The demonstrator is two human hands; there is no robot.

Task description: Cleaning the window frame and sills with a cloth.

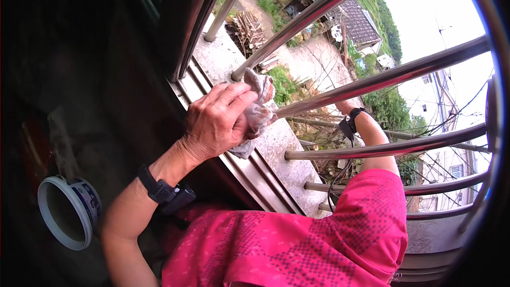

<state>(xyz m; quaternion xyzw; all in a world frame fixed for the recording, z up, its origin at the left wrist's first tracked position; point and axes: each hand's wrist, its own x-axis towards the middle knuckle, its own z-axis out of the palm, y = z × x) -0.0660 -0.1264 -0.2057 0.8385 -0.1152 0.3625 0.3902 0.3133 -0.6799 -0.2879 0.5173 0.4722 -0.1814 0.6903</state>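
My left hand [217,119], with a black band on its wrist, is closed on a crumpled grey, stained cloth [259,115]. The cloth lies against the lower end of a steel window bar [338,95], above the stone sill [275,139], and covers the bar's foot. Part of it hangs over the metal window track [255,179]. My right arm reaches out between the bars at the right. My right hand [346,105] is mostly hidden behind that same bar, so its fingers and anything in them cannot be made out. A black strap with a small device and cable is at its wrist.
More curved steel bars [318,8] rise from the sill. A dark window frame [191,20] stands at upper left. In the dark at lower left is a white plastic bucket [85,223]. Outside, lower down, are stacked wood [247,32], plants, bare branches and buildings.
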